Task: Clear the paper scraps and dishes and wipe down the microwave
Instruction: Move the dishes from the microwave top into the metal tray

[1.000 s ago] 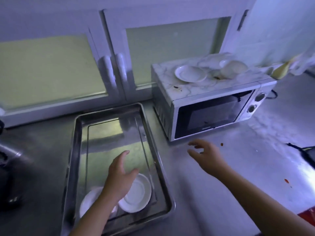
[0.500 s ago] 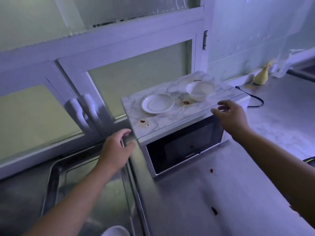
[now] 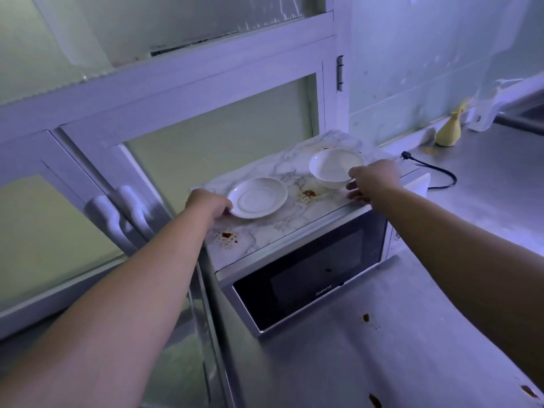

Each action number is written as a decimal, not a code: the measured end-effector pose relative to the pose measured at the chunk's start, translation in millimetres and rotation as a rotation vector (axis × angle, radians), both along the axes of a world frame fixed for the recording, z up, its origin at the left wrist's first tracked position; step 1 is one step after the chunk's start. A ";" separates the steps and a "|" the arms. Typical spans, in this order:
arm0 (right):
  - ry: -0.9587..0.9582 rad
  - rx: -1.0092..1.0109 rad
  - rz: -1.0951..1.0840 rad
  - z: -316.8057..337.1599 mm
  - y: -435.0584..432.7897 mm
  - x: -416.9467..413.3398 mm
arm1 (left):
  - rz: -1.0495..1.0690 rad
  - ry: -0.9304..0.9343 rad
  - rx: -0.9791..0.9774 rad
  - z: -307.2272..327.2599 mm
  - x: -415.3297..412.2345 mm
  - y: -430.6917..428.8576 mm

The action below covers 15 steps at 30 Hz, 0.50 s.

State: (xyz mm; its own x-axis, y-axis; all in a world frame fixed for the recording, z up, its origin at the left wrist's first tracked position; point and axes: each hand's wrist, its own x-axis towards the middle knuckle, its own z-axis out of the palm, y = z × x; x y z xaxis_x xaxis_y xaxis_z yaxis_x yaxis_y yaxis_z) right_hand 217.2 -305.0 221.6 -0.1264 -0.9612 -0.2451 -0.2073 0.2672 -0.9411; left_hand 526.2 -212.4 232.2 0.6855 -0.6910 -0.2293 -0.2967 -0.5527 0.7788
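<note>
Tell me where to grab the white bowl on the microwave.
Pinch the bowl at its near right rim, thumb inside, fingers under the outer wall, coming from the right where the right hand is. It stands upright, and the saucer lies left of it.

One saucer (image 3: 257, 197), one bowl (image 3: 331, 164), one microwave (image 3: 309, 278), one cord (image 3: 438, 175)

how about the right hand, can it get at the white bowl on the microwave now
Likely yes: the right hand is at the near rim of the white bowl on the microwave, nothing lying between them; the saucer sits apart to the left. Whether it grips yet is unclear.
</note>
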 end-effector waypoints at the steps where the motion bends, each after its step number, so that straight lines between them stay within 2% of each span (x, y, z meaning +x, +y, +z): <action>1: -0.018 0.004 -0.016 1.5 1.8 2.2 | 0.014 0.028 -0.022 1.2 -3.0 -0.6; 5: -0.104 -0.026 -0.069 10.0 19.5 -0.7 | 0.065 0.199 -0.178 14.6 -15.1 11.7; 8: -0.122 -0.095 -0.020 18.6 51.8 -3.8 | 0.063 0.259 -0.312 29.9 -19.6 44.8; 12: -0.135 -0.118 0.097 21.9 124.6 4.9 | 0.071 0.297 -0.459 36.6 -11.1 121.6; 15: -0.157 -0.063 0.214 11.9 193.9 18.4 | 0.110 0.335 -0.516 26.7 3.7 203.2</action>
State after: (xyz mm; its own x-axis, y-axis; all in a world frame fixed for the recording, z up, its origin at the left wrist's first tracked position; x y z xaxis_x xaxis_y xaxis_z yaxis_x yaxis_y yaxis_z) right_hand 235.6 -111.1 233.5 0.1164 -0.9759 -0.1847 -0.1032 0.1731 -0.9795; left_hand 529.9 -9.2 258.9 0.7079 -0.6992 -0.0994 0.0469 -0.0940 0.9945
